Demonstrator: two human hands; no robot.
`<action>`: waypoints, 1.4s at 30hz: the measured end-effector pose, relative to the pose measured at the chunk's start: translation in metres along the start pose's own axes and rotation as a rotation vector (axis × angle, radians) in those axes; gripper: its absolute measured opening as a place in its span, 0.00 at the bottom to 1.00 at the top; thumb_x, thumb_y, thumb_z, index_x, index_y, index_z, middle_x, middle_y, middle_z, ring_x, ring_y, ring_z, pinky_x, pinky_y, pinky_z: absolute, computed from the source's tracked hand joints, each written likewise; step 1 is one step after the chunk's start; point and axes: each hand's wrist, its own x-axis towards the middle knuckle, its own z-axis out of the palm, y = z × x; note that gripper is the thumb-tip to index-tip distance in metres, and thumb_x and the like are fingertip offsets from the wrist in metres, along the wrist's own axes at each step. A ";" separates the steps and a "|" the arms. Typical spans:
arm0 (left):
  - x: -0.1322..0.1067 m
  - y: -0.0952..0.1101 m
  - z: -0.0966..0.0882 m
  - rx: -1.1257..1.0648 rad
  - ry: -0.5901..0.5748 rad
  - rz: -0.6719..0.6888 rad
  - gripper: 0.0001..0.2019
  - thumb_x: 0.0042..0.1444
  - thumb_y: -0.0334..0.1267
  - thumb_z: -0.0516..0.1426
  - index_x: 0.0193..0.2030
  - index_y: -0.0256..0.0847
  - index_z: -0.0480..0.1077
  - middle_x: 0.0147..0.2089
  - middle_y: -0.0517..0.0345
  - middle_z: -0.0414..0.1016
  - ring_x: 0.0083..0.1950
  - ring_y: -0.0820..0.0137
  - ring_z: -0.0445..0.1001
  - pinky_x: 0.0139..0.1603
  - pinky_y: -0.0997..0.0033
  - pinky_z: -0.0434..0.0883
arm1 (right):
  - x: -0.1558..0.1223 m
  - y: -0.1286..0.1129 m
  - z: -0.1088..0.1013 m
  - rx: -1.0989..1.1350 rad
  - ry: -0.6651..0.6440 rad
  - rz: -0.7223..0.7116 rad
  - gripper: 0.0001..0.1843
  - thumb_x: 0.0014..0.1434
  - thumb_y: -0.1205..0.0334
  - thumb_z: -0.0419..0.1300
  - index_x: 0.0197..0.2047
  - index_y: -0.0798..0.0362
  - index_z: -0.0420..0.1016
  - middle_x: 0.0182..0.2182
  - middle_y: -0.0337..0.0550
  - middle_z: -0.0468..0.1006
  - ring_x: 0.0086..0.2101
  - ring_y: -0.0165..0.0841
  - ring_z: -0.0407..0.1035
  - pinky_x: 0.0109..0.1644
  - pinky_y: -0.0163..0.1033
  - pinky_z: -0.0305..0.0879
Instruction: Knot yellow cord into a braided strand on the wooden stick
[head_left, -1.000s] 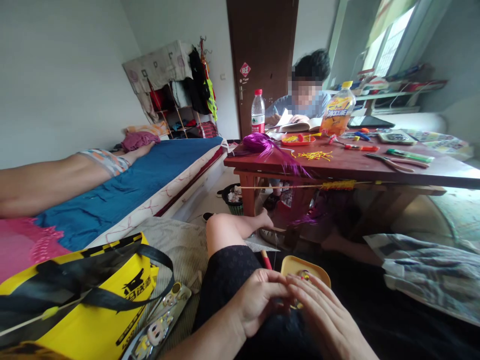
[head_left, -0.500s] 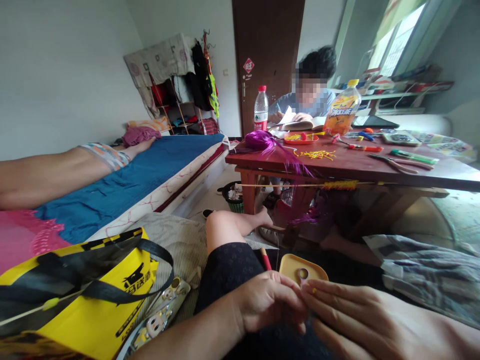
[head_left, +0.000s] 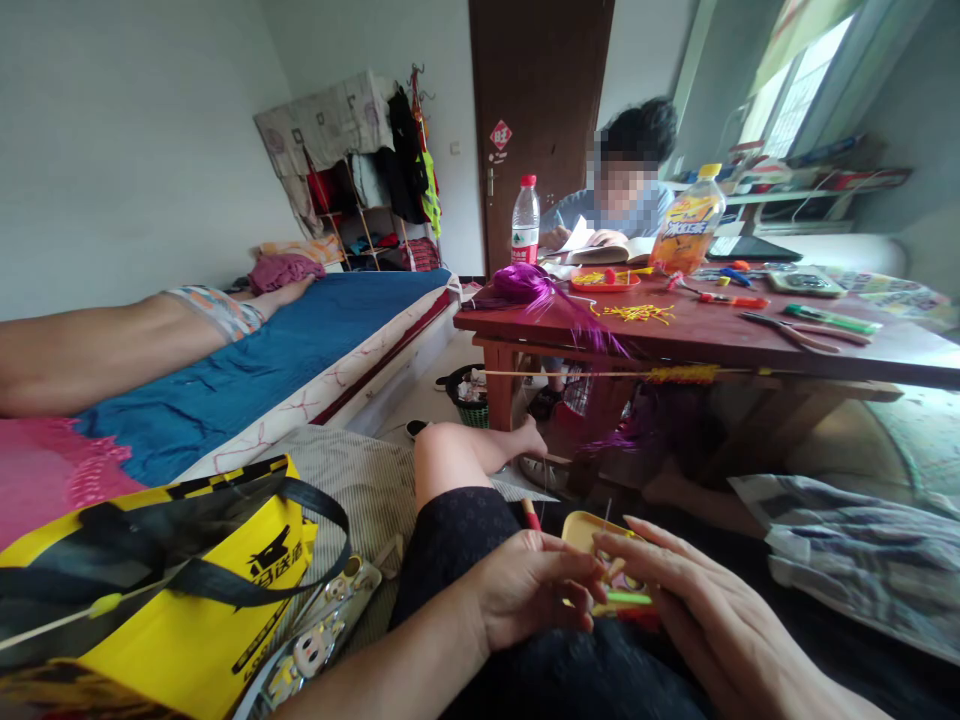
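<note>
My left hand (head_left: 536,590) is over my lap, thumb and fingertips pinched together on something too small to make out. Close by on the right, my right hand (head_left: 697,610) has its fingers stretched out, their tips near the left fingertips. Behind both hands a yellow tray (head_left: 577,525) rests at my lap, partly covered by them. Between the hands shows a bright green strip (head_left: 630,598), with small items around it that are blurred. A red stick with a tan end (head_left: 531,514) stands up behind my left hand.
A yellow bag (head_left: 202,600) is at my left. Ahead, a red-brown table (head_left: 720,335) holds purple strands (head_left: 525,285), yellow stems (head_left: 634,313), pliers (head_left: 787,330) and bottles. A person (head_left: 637,140) sits behind it; another lies on the bed (head_left: 360,310).
My right hand has lifted and turned, its fingers moving off the left fingertips. The green strip now shows between the hands. My left hand stays pinched, slightly shifted.
</note>
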 end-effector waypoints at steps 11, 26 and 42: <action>-0.001 -0.001 0.002 0.017 -0.008 -0.058 0.19 0.30 0.43 0.68 0.26 0.31 0.72 0.22 0.59 0.71 0.20 0.78 0.66 0.27 0.74 0.63 | 0.020 -0.009 -0.007 0.025 0.039 -0.109 0.23 0.57 0.74 0.46 0.56 0.56 0.56 0.45 0.52 0.74 0.47 0.36 0.68 0.52 0.40 0.65; -0.007 0.004 0.011 0.238 0.140 0.181 0.15 0.32 0.43 0.66 0.21 0.31 0.72 0.20 0.57 0.70 0.22 0.77 0.64 0.29 0.75 0.60 | 0.008 -0.020 0.008 0.560 0.187 0.555 0.07 0.55 0.61 0.57 0.37 0.52 0.71 0.31 0.44 0.74 0.30 0.32 0.71 0.28 0.30 0.68; -0.008 0.002 0.003 0.234 0.053 0.075 0.14 0.36 0.43 0.63 0.24 0.31 0.73 0.22 0.57 0.71 0.23 0.77 0.66 0.27 0.77 0.60 | 0.019 -0.033 0.038 1.458 0.300 1.093 0.13 0.43 0.54 0.66 0.22 0.56 0.74 0.20 0.40 0.69 0.24 0.28 0.62 0.25 0.31 0.60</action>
